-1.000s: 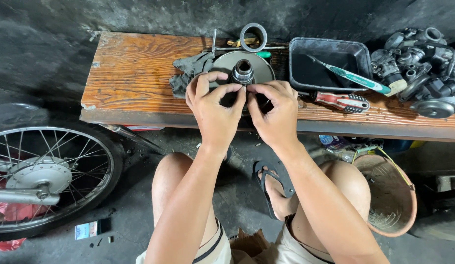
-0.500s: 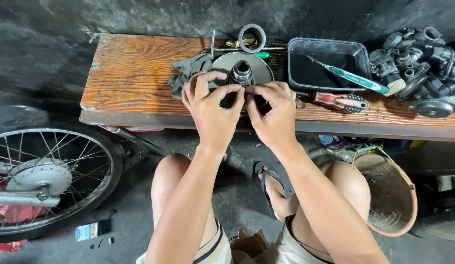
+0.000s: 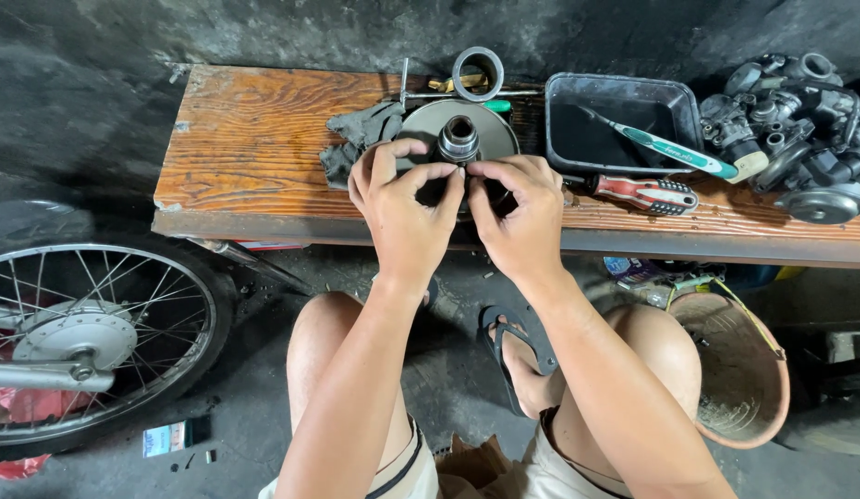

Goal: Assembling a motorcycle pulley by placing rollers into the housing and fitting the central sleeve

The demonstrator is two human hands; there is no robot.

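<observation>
wooden bench (image 3: 254, 139), round grey metal pulley (image 3: 481, 125), raised hub

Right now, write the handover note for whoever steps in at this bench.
Left hand and right hand: both press fingertips on the near side of the round metal disc assembly lying flat on the wooden bench, its centre hub pointing up.
Nearby: grey rag, black tray with toothbrush, red-handled screwdriver.
Done or left: cannot tell; the hands hide the work.
</observation>
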